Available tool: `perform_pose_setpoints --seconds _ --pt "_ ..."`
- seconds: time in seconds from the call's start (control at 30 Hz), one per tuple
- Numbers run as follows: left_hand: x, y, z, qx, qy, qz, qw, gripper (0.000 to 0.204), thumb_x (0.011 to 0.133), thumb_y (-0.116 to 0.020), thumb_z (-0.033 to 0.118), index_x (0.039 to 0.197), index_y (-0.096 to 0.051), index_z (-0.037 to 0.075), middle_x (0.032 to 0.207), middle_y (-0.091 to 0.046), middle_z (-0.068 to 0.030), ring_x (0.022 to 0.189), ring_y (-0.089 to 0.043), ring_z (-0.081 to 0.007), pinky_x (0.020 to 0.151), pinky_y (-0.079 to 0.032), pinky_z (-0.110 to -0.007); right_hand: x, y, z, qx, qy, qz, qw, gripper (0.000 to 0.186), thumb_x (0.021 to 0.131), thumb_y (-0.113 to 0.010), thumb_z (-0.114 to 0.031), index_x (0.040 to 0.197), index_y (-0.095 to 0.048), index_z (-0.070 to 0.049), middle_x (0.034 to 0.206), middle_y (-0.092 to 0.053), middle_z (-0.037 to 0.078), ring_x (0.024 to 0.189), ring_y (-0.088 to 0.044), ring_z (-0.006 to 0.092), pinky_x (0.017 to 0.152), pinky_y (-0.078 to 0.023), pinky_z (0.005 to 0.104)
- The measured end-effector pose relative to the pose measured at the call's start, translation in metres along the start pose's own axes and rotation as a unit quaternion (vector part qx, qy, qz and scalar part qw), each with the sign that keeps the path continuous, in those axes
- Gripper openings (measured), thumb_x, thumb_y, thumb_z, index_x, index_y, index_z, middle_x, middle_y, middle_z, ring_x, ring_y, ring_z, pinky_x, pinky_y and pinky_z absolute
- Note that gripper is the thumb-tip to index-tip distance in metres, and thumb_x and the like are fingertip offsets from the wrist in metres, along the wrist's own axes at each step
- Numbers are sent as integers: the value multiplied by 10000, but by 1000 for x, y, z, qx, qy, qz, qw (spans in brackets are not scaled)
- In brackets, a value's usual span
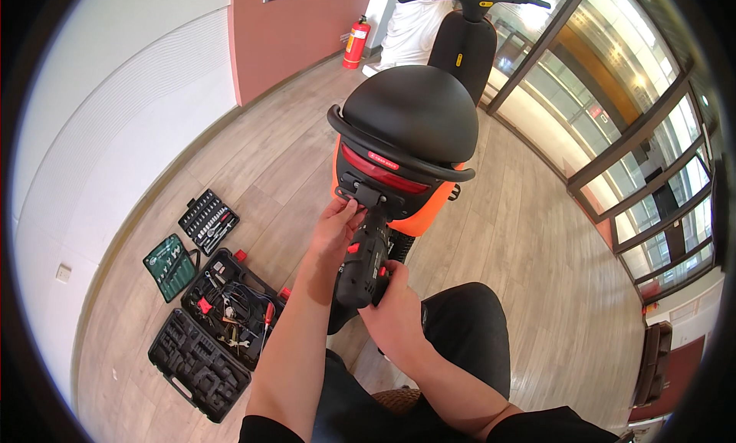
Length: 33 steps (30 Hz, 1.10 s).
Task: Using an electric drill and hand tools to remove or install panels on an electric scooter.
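Note:
An orange and black scooter [410, 109] stands ahead of me, its rear facing me. Below its red tail light [381, 172] is a black bracket [369, 194] with bolts. My left hand [337, 224] grips the left side of that bracket, thumb up against it, some fingers hidden behind. My right hand [392, 309] is closed on the handle of a black power drill [362, 259] with red buttons. The drill's front end points up at the bracket; I cannot tell exactly what its tip touches.
An open toolbox [198, 366] lies at lower left beside a socket set [208, 221] and a green tool pouch [170, 266]. A fire extinguisher [356, 42] stands by the red wall at the back. Glass doors [613, 105] line the right. My dark-clothed knee [471, 328] is below right.

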State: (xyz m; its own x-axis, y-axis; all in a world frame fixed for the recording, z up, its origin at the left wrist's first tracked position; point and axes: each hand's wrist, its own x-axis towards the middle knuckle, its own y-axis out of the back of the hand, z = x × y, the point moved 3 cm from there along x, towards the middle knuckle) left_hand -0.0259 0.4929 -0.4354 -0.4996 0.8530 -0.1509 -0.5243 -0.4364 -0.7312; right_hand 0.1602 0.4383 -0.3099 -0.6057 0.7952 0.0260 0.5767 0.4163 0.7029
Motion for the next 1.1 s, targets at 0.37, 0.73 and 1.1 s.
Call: perform_pose_setpoints --seconds 0.37,0.73,1.1 --pt "-1 -3 4 -4 -3 18 1000 132 1020 -612 147 1140 -624 92 1106 -690 -12 981 -666 -136 915 -520 -292 8 -4 2 11 -19 0 1000 644 831 -768 -193 1298 -384 28 961 -698 268 917 -691 452 772 -548 485" --pt "0 0 4 -13 13 36 999 132 1015 -616 124 1134 -623 65 1105 -682 -37 1020 -663 -158 956 -531 -310 7 -9 8 -1 -10 0 1000 643 822 -764 -162 1307 -389 35 963 -700 267 904 -689 461 764 -550 489" --pt "-2 1 3 -61 26 22 998 99 1010 -625 115 1095 -621 65 1078 -693 -44 970 -684 -173 923 -551 -315 8 -6 3 7 -19 -11 1000 611 857 -739 -172 1308 -388 44 1017 -679 292 938 -677 471 801 -540 517"
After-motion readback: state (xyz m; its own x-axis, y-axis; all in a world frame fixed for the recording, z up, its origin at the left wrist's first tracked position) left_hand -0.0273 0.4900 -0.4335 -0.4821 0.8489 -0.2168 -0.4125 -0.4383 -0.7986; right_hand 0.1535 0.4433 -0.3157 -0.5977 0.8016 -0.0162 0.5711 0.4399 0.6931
